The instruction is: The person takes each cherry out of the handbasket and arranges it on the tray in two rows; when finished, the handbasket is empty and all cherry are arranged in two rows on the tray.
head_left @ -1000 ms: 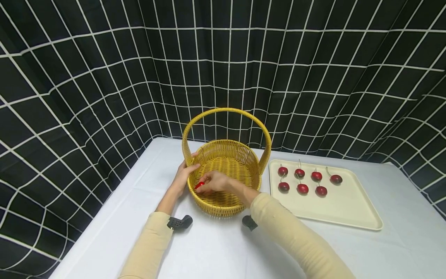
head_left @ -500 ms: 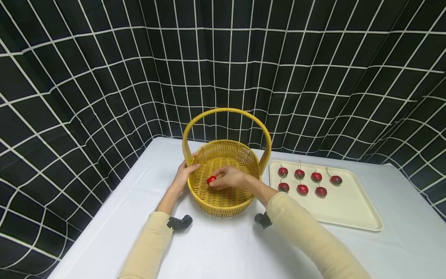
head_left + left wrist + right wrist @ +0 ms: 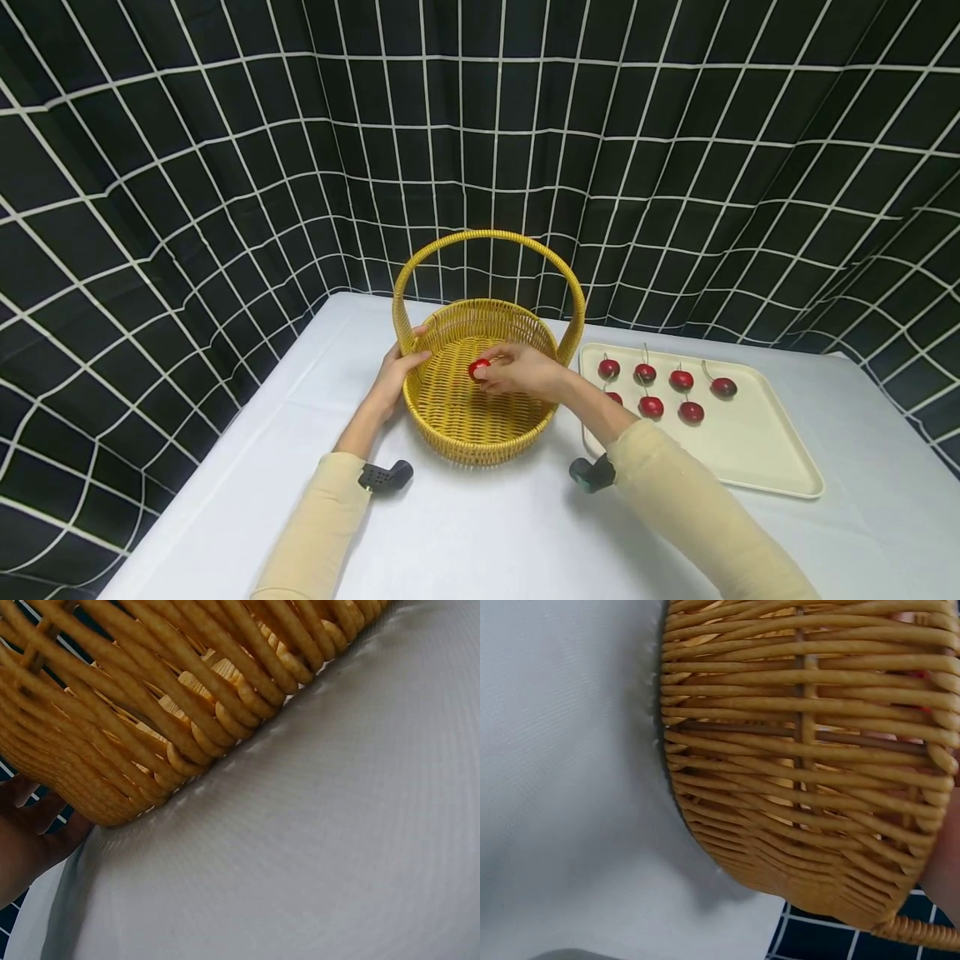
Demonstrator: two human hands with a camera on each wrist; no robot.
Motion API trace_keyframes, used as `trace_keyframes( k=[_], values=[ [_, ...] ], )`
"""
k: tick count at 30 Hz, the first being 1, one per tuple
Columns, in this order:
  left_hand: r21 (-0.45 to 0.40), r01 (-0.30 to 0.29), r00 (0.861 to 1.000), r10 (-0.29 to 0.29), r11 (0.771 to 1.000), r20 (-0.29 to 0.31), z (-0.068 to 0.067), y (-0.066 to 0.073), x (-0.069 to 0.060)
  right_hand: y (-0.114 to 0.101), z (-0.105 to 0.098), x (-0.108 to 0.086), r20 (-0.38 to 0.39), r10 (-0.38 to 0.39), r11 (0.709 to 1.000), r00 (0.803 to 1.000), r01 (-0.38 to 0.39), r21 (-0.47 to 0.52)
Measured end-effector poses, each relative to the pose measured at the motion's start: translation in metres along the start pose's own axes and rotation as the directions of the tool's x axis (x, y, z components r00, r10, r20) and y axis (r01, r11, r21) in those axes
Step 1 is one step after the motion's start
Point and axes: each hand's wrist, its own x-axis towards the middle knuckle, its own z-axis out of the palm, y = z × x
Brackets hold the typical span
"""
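Observation:
A round yellow wicker basket [image 3: 480,450] with a tall arched handle stands in the middle of the head view. My left hand [image 3: 390,379] holds its left side, thumb over the rim and fingers outside; the left wrist view shows these fingers [image 3: 37,825] against the basket's woven side [image 3: 157,712]. Over the inside of the basket, my right hand [image 3: 521,372] pinches a red cherry [image 3: 477,369] between thumb and fingers. The right wrist view is mostly filled by the basket wall [image 3: 795,765], which hides most of that hand.
A cream rectangular tray [image 3: 757,450] lies right of the basket, with several dark red stemmed cherries [image 3: 651,407] in two rows. A white cloth [image 3: 480,533] covers the table. A black curtain with white grid lines [image 3: 495,150] hangs behind and at both sides.
My right hand has moved from the basket's left inner side toward the right and slightly back, carrying the cherry. The left hand and basket have stayed put.

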Motion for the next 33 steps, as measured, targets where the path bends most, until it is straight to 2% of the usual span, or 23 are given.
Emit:
trace_keyframes(
  k=[8, 13, 18, 26, 33],
  values=[
    [-0.014, 0.007, 1.0, -0.007, 1.0, 0.023, -0.001, 0.0, 0.0, -0.006, -0.01, -0.012, -0.017, -0.012, 0.999, 1.0, 0.013, 0.043],
    [-0.004, 0.006, 1.0, -0.006, 1.0, 0.014, -0.001, -0.001, 0.0, -0.008, -0.018, -0.021, -0.014, -0.064, 0.995, 0.998, 0.064, 0.072],
    [0.001, -0.007, 1.0, 0.007, 1.0, 0.003, -0.001, -0.001, 0.0, -0.011, -0.022, -0.03, -0.035, -0.07, 0.993, 0.997, 0.072, 0.089],
    [0.008, -0.006, 1.0, 0.006, 1.0, 0.003, 0.0, -0.001, -0.001, -0.015, -0.022, -0.046, -0.057, -0.062, 0.996, 0.996, 0.066, 0.066],
    [0.009, -0.006, 1.0, 0.006, 1.0, 0.002, -0.001, -0.001, 0.0, -0.018, -0.022, -0.065, -0.012, -0.071, 0.996, 0.997, 0.071, 0.044]
  ],
)
